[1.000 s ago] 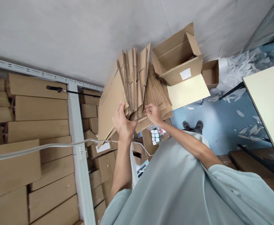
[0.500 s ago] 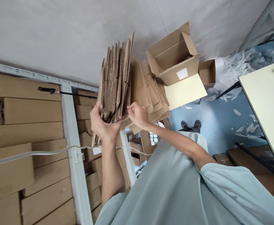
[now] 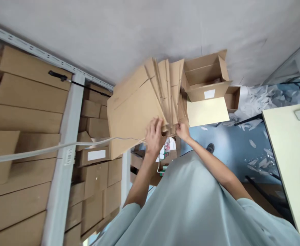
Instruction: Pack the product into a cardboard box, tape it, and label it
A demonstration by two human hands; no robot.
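Note:
A thick bundle of flattened cardboard boxes (image 3: 136, 106) leans in front of me, its broad brown face towards me and its layers fanned out on the right. My left hand (image 3: 155, 136) is at the bundle's lower right corner, fingers bent over the face and thumb by the edge. Close by on the right, my right hand (image 3: 183, 132) is closed at the lower edge of the rear sheets; its fingertips are partly hidden. More flattened cardboard (image 3: 182, 109) stands behind, against an open carton (image 3: 206, 77) with a white label.
Shelves with brown cartons (image 3: 27, 92) and a white upright (image 3: 69, 150) fill the left. A pale cable (image 3: 88, 141) crosses in front of them. A smaller open box (image 3: 232, 98), white scraps (image 3: 262, 99) and a cream table (image 3: 288, 153) are on the right.
The bundle has turned from edge-on to showing its broad face. My left hand moved right, from its left side to its lower right corner; my right hand moved right along the cardboard.

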